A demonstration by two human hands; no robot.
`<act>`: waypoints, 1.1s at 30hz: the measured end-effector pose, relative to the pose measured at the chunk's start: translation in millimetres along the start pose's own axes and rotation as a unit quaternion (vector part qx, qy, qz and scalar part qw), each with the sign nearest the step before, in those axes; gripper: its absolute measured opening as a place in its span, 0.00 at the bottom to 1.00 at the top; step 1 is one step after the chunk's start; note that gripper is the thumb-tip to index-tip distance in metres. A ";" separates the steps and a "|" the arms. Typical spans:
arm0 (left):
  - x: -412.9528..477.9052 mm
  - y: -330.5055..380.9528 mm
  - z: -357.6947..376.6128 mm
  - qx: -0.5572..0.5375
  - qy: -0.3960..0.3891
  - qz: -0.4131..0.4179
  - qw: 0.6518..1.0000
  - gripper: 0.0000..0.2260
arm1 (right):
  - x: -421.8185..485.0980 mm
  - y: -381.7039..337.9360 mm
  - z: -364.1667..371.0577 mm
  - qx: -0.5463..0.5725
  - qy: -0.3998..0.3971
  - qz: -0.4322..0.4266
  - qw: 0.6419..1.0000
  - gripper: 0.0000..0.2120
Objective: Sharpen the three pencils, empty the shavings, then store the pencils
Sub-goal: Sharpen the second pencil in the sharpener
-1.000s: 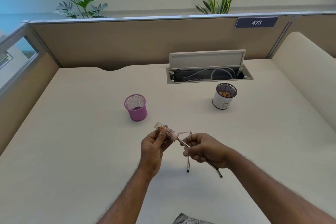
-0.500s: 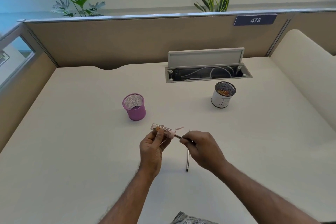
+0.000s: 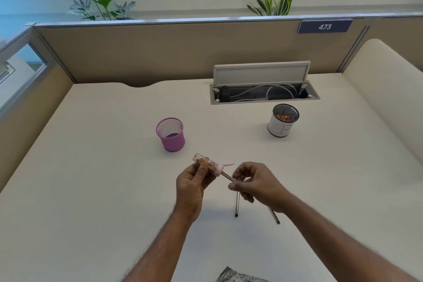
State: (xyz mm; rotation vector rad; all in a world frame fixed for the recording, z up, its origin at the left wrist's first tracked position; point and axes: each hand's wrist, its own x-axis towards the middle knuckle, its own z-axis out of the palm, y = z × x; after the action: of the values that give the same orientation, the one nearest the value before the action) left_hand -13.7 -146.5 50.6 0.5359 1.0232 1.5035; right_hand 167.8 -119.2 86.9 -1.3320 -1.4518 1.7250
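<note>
My left hand (image 3: 192, 186) grips a clear tube sharpener (image 3: 207, 164) with a pink cap; a few orange shavings show inside it. A dark pencil (image 3: 227, 176) is stuck into the pink end, and my right hand (image 3: 256, 184) pinches its shaft; its far end shows below the hand. A second dark pencil (image 3: 237, 204) lies on the desk under my right hand. A purple mesh cup (image 3: 171, 134) stands behind my left hand. At the back right stands a white cup (image 3: 282, 126) with a dark mesh rim and orange shavings inside. I see no third pencil.
An open cable tray (image 3: 264, 94) with white cables sits in the desk at the back, its lid raised. Beige partitions (image 3: 160, 52) enclose the desk (image 3: 91, 190) at the back and left. A patterned grey item (image 3: 238, 277) pokes in at the bottom edge.
My right hand rolled on the pencil in the sharpener, fingers shifting round the shaft. The left hand kept the sharpener in about the same place.
</note>
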 end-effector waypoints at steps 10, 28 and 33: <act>-6.3 -4.4 7.0 0.025 0.022 0.031 0.999 0.08 | -3.4 19.9 8.2 -0.413 0.193 -0.329 0.827 0.03; -1.7 -1.4 -0.1 0.019 -0.020 0.013 1.000 0.11 | -2.0 -8.3 -11.4 0.009 -0.065 0.051 0.997 0.05; -4.4 2.3 1.9 0.045 -0.010 0.034 0.998 0.10 | -0.9 4.0 0.0 -0.263 0.126 -0.165 0.942 0.07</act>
State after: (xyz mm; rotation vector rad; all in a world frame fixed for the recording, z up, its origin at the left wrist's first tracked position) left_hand -12.5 -150.0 54.5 0.6539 1.0698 1.5135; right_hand 168.9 -121.1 83.5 -1.3971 -1.9238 0.9461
